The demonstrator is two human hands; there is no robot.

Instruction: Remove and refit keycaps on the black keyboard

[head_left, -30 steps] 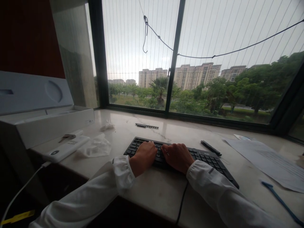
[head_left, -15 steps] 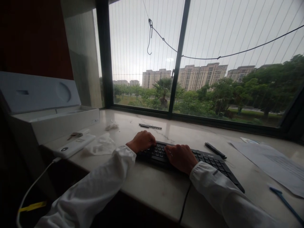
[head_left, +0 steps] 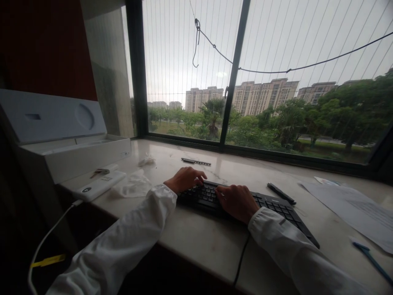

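Note:
A black keyboard [head_left: 204, 200] lies at a slant on the pale stone sill, its cable running down over the front edge. Above its left end is my left hand [head_left: 184, 180], fingers apart and the index finger stretched out over the upper keys. My right hand [head_left: 238, 200] rests over the middle of the keys. Its fingers are curled in and the thumb side is low at the keys. Whatever those fingertips pinch, if anything, is hidden. Beyond the keyboard are a dark slotted strip [head_left: 195, 162] and a black bar-shaped piece [head_left: 281, 193].
At the left stand an open white box [head_left: 89, 153] and a white power bank [head_left: 100, 186] with a cable and keys. Crumpled clear plastic [head_left: 132, 184] lies beside them. Paper sheets [head_left: 353, 209] and a blue stick-like tool [head_left: 373, 258] are on the right. A window [head_left: 227, 102] closes the back.
My left hand has opened from a closed grip at the keys, its index finger now lifted and extended. The right hand stays curled at nearly the same spot. The view has shifted slightly.

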